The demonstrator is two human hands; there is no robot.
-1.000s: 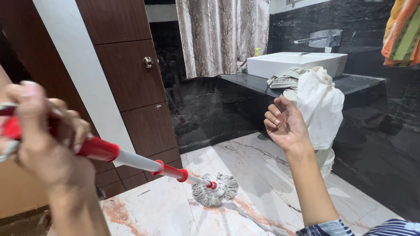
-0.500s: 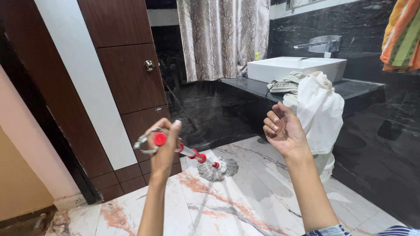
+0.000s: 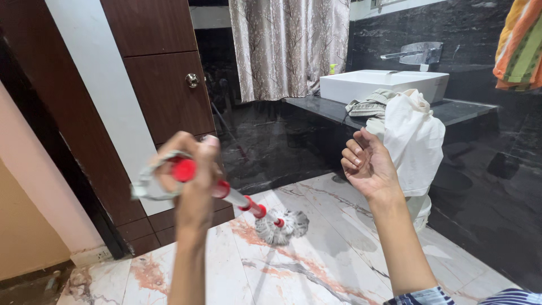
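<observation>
Mop [image 3: 248, 204] runs from the left hand [image 3: 189, 181] down to the floor [image 3: 316, 265], its red-and-white handle slanting away toward the black wall. Its stringy grey head [image 3: 280, 223] rests on the marble floor, near the foot of the brown cupboard [image 3: 169, 101] and short of the wall under the counter [image 3: 451, 108]. The left hand is clamped around the red top end of the handle, fingers wrapped tight, a grey loop hanging from the end beside the knuckles. The right hand [image 3: 368, 165] is raised in the air, holding nothing, palm turned inward with the fingers loosely curled and not closed on anything; it sits well above the floor and in front of a white cloth [image 3: 415, 141] that hangs off the front edge of the counter. A white basin [image 3: 384, 85] stands on the counter, with a folded grey cloth [image 3: 370, 104] just beside it near the edge. A patterned curtain [image 3: 288, 48] hangs behind, and a striped towel [image 3: 519, 45] hangs at the upper right.
</observation>
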